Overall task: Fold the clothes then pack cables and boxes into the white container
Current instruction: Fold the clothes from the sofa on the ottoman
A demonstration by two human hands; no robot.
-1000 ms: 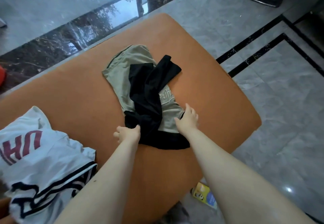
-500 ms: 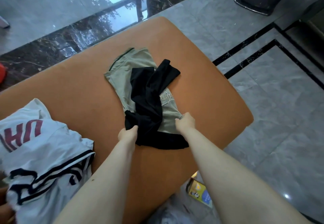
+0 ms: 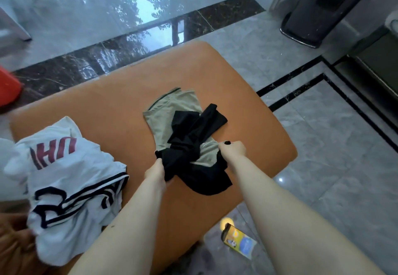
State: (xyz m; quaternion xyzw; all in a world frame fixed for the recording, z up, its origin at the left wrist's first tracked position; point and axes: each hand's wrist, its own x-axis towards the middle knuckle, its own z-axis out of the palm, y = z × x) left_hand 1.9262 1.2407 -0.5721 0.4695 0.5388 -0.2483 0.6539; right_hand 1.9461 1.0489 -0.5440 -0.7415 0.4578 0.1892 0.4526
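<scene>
Forearms reach out over the orange padded bench (image 3: 107,113), with a yellow box (image 3: 238,241) on the grey floor below its near edge and a white jersey (image 3: 71,180) heaped at its left end. Mid-bench, the left hand (image 3: 156,172) clutches the black side of the olive-and-black garment (image 3: 172,113), and the right hand (image 3: 233,150) pinches its olive edge; its far end lies flat on the bench.

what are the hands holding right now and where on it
Both hold the olive and black shirt at its near end: the left hand grips the bunched black fabric on its left side, the right hand pinches the right edge.
</scene>
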